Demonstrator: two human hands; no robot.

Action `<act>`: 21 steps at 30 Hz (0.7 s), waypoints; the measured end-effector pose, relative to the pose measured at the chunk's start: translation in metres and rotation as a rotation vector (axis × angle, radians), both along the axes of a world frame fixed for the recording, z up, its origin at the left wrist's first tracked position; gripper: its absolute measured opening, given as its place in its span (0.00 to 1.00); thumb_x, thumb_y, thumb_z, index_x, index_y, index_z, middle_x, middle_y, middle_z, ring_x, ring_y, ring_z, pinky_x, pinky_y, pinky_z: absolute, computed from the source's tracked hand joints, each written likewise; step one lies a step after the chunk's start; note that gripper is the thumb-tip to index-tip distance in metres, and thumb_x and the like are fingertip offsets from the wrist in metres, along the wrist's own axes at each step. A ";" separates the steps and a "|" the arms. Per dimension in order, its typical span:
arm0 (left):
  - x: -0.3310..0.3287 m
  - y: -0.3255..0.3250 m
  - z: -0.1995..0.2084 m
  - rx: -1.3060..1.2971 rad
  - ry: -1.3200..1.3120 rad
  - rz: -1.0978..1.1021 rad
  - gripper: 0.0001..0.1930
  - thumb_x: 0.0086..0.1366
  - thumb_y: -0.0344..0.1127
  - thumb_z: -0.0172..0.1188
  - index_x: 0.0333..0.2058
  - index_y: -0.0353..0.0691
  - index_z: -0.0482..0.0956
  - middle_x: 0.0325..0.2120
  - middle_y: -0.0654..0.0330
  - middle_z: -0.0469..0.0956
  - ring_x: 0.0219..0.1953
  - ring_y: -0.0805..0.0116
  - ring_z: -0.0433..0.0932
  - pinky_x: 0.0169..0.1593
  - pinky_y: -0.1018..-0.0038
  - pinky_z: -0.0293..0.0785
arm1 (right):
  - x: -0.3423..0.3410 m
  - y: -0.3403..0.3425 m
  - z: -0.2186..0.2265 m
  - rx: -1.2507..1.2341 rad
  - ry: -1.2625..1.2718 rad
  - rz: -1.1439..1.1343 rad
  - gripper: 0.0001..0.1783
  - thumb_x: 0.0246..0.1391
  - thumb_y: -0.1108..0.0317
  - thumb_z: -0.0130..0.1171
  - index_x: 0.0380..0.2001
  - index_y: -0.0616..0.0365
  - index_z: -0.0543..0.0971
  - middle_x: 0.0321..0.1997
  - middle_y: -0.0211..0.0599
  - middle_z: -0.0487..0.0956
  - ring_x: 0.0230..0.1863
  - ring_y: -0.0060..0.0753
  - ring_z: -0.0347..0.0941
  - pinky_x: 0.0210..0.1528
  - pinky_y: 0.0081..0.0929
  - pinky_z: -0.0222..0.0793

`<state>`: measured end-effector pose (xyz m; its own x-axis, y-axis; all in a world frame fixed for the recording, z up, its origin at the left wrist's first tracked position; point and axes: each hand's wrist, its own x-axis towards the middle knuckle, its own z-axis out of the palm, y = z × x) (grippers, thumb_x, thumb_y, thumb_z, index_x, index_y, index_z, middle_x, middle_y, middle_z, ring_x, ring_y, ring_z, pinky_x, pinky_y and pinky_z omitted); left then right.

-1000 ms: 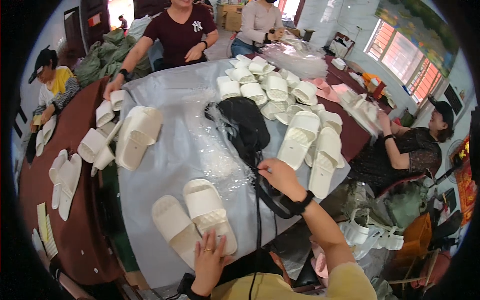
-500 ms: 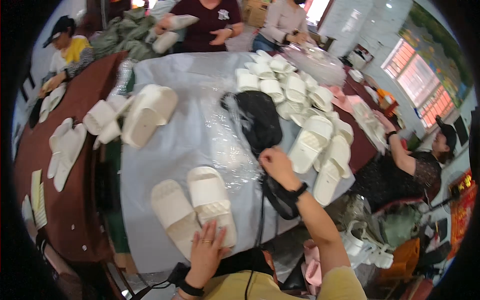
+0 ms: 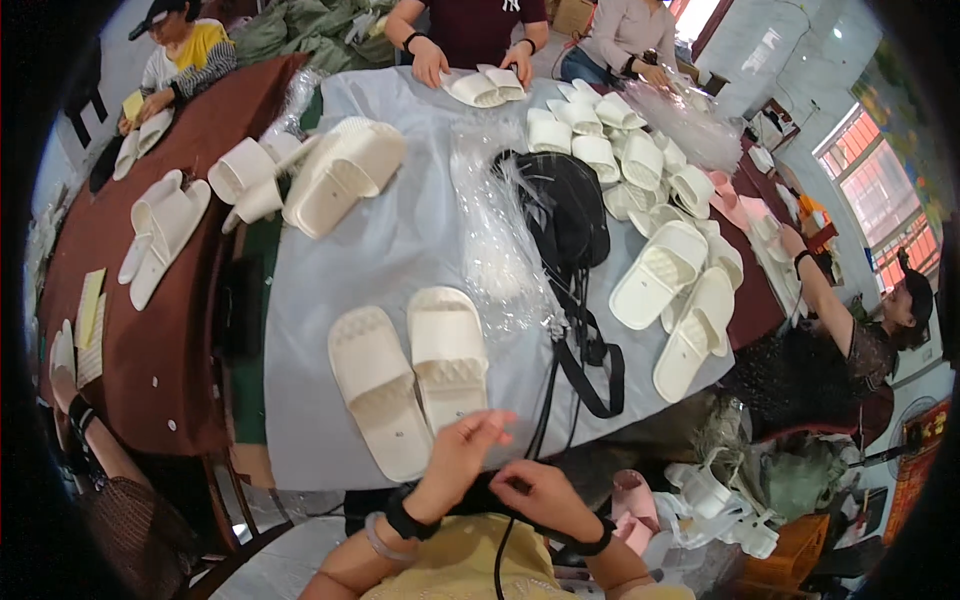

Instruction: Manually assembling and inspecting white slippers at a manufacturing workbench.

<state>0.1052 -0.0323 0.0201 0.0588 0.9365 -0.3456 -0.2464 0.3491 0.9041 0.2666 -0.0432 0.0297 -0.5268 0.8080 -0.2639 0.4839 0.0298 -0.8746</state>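
Observation:
At the table's front edge, my left hand (image 3: 462, 458) hangs beside the heel of a white slide slipper (image 3: 447, 340). Its fingers are slightly bent and apart, with nothing seen in them. To its right, my right hand (image 3: 548, 500) has its fingers curled inward, close to a thin black cord (image 3: 507, 545); whether they hold anything is hidden. A second white slipper (image 3: 372, 375) lies left of the first, both soles down with toes pointing away. A black bag (image 3: 565, 205) with straps lies beyond, to the right, next to clear bubble wrap (image 3: 492, 235).
A heap of white slippers (image 3: 640, 160) covers the table's far right. More white slippers (image 3: 345, 180) lie at the left, some on a brown-covered table (image 3: 180, 370). Across the table, a person's hands (image 3: 430, 62) touch slippers. Other people work at both sides. Pink slippers (image 3: 633, 505) sit below, right.
My left hand has lifted off the slipper and moved right. My right hand has left the black bag and come back toward me. The person opposite has set slippers down on the table.

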 end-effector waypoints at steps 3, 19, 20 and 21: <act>-0.012 0.007 0.024 -0.158 -0.322 0.235 0.15 0.65 0.40 0.49 0.40 0.33 0.73 0.21 0.67 0.70 0.24 0.77 0.73 0.29 0.82 0.68 | -0.002 -0.011 0.001 -0.077 0.005 0.278 0.08 0.50 0.65 0.55 0.31 0.57 0.75 0.30 0.38 0.75 0.30 0.39 0.74 0.33 0.29 0.68; -0.055 -0.082 0.021 -0.392 -0.457 0.239 0.14 0.66 0.37 0.48 0.44 0.35 0.73 0.21 0.68 0.68 0.13 0.83 0.54 0.16 0.84 0.48 | -0.008 0.072 0.066 0.339 -0.072 0.141 0.08 0.50 0.66 0.58 0.31 0.59 0.77 0.25 0.38 0.74 0.23 0.32 0.70 0.26 0.26 0.65; -0.055 -0.085 0.020 -0.461 -0.551 0.191 0.13 0.66 0.37 0.48 0.44 0.37 0.74 0.20 0.68 0.67 0.12 0.83 0.54 0.15 0.84 0.47 | -0.013 0.087 0.069 0.415 -0.129 0.140 0.08 0.50 0.66 0.57 0.31 0.59 0.77 0.22 0.38 0.72 0.21 0.32 0.67 0.24 0.25 0.62; -0.051 -0.081 0.017 -0.497 -0.649 0.146 0.12 0.66 0.36 0.46 0.43 0.37 0.72 0.21 0.69 0.67 0.12 0.82 0.53 0.15 0.83 0.48 | -0.023 0.103 0.073 0.481 -0.082 0.114 0.08 0.51 0.66 0.56 0.31 0.59 0.77 0.21 0.38 0.71 0.19 0.32 0.65 0.22 0.26 0.61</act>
<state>0.0539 -0.1138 0.0370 0.2787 0.6973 -0.6604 -0.7400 0.5942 0.3152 0.2433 0.0603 0.1032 -0.6120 0.7868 0.0800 0.5208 0.4771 -0.7079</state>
